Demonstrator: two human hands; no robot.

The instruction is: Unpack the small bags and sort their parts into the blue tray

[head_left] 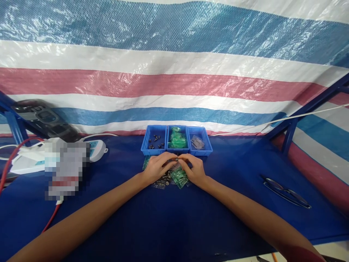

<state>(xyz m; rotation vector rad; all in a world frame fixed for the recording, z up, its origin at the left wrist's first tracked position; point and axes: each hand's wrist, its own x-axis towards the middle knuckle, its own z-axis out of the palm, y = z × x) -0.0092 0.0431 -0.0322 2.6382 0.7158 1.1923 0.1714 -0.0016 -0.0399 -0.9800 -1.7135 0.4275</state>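
Note:
My left hand [160, 166] and my right hand [193, 169] meet above a small pile, fingertips closed together in a pinch. Whatever lies between the fingertips is too small to make out. Under and between the hands are green plastic packets [180, 178] and loose small metal pieces [164, 179], partly covered by the fingers. Just beyond stand three blue bins side by side. The left bin [145, 145] holds several dark screw-like pieces, the middle bin [177, 149] green packets, and the right bin [209, 146] clear packets with pale contents.
A pair of glasses [286, 193] lies on the blue tabletop [174, 222] at the right. To the left are a white power strip [98, 150], a blurred-out object [68, 167] with a red cable, and a dark device in plastic [46, 116]. A striped sheet [174, 62] hangs behind.

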